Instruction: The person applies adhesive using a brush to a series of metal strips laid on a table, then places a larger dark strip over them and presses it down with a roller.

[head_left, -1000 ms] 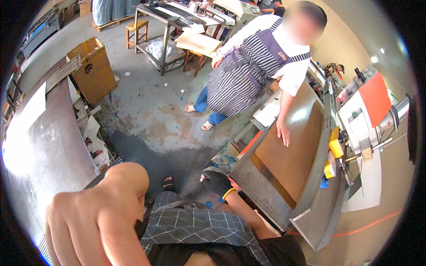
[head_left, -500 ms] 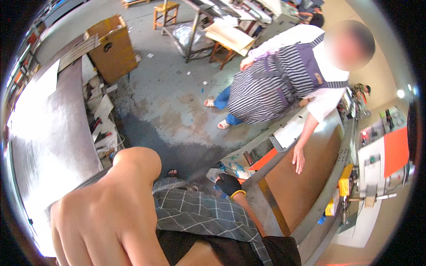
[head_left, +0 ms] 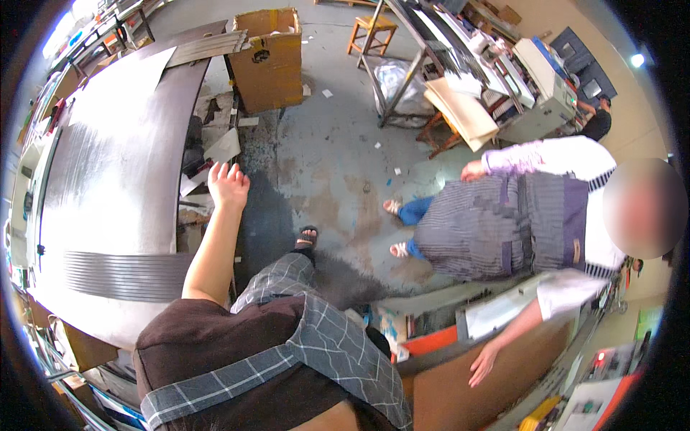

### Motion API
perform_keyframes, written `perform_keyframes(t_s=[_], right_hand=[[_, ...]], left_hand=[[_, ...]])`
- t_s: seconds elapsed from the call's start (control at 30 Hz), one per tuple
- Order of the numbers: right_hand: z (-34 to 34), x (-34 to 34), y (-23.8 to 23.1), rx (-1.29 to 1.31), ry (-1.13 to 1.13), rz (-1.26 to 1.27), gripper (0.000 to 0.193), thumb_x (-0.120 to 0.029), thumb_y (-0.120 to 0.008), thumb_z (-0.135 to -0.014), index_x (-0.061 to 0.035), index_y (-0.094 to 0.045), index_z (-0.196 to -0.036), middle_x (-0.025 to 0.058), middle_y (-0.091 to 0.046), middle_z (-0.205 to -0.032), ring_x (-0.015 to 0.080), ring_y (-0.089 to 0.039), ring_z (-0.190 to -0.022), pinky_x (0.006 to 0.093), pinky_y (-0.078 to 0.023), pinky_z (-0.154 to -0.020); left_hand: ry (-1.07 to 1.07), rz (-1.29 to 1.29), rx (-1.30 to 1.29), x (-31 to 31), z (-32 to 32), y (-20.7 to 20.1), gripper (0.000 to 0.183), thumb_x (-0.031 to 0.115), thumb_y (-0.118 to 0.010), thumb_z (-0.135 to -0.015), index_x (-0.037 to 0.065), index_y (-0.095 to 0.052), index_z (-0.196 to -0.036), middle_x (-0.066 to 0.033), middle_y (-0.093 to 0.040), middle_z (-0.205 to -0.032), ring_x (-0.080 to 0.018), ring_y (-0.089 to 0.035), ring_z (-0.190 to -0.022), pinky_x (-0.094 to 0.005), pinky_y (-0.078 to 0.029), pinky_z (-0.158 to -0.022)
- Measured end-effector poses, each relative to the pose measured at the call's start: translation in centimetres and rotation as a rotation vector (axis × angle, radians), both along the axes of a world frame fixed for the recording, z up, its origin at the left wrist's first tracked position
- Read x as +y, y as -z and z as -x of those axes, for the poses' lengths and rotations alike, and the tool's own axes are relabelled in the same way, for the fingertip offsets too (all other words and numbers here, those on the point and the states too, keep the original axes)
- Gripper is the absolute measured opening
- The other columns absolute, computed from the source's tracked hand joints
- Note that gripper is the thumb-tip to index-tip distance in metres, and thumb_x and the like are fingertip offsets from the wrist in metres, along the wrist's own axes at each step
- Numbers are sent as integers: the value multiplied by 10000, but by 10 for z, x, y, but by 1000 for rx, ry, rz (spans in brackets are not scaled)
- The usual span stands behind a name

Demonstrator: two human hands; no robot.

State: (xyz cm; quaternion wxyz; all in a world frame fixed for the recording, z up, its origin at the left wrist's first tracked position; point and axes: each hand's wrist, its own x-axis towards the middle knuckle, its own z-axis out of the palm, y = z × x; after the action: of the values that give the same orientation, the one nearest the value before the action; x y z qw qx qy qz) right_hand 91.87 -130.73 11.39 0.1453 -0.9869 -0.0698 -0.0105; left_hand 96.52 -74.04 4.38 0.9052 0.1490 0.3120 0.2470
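Observation:
My bare left hand [head_left: 228,188] is held out over the floor, just right of the large metal-topped table [head_left: 133,179]. Its fingers are apart and slightly bent, with nothing in them. The forearm comes up from a dark brown sleeve. A checked grey apron [head_left: 338,337] hangs across my body. At its right edge shows a dark patch [head_left: 378,343], perhaps my black-gloved right hand; its fingers are hidden. Nearest to that side is a machine bed with a brown surface [head_left: 449,391] and an orange-red strip [head_left: 431,341].
A person in a striped apron [head_left: 474,226] stands at the right, one hand [head_left: 483,365] over the brown surface. A cardboard box [head_left: 267,68] stands beyond the table. Farther back are a wooden stool [head_left: 372,34] and a metal-framed rack [head_left: 413,65]. Paper scraps dot the grey floor [head_left: 338,151].
My left hand has moved from close before the camera out beside the table. My view has turned, so the other person appears farther right. My gloved right hand is now mostly hidden.

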Motion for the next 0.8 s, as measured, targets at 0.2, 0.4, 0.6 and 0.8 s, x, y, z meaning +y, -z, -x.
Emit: perform_keyframes(t_s=[0.2, 0.4, 0.6, 0.8], right_hand=[[-236, -44, -51, -116, 2, 236, 254, -299, -511, -926, -108, -666, -991, 170, -653, -986, 355, -626, -936, 446, -505, -830], [-444, -68, -7, 171, -104, 594, 253, -289, -495, -930, -113, -668, -986, 172, -653, -991, 355, -626, -945, 443, -503, -845], [-573, -141, 111, 799, -964, 864, 255, -278, -478, -934, -117, -670, -982, 174, -652, -996, 354, -625, -955, 439, -500, -859], [-680, -74, 156, 803, -1291, 602, 265, -245, -460, -918, -62, -630, -1004, 161, -652, -978, 340, -637, -921, 474, -509, -787]], left_hand=[[-44, 16, 86, 47, -99, 28, 208, 391, -588, -858, 188, -564, -896, 23, -569, -724, -119, -505, -625, -291, -419, -640], [191, 16, 241, 43, -245, 27, 271, 347, -560, -882, 132, -650, -1020, 20, -598, -737, -118, -509, -613, -289, -424, -611], [363, 32, 284, 38, -429, 36, 261, 315, -532, -923, 115, -647, -1044, 44, -548, -722, -91, -504, -650, -259, -447, -628], [303, -126, 468, 99, -582, 78, 243, 290, -519, -949, 96, -634, -1042, 42, -547, -711, -82, -493, -624, -243, -419, -584]])
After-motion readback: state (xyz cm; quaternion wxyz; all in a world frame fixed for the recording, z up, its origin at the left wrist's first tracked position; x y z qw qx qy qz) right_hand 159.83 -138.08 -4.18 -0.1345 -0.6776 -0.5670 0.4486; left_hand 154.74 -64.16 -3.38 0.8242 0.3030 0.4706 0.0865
